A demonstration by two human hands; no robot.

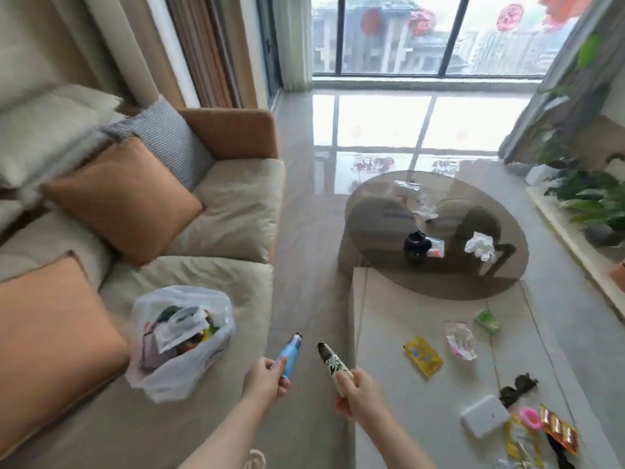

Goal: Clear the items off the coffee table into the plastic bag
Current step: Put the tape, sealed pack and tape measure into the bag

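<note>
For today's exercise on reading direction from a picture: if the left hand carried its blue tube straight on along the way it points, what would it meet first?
The left hand points its blue tube up and slightly right, over bare floor. The way looks free; the sofa edge lies close left, depth unclear.

We cannot read any text here. The yellow packet (423, 356) and the orange packet (559, 429) on the coffee table (382, 333) carry some print, but it is too blurred. The red decorations (421, 22) on the window show no clear characters.
</note>
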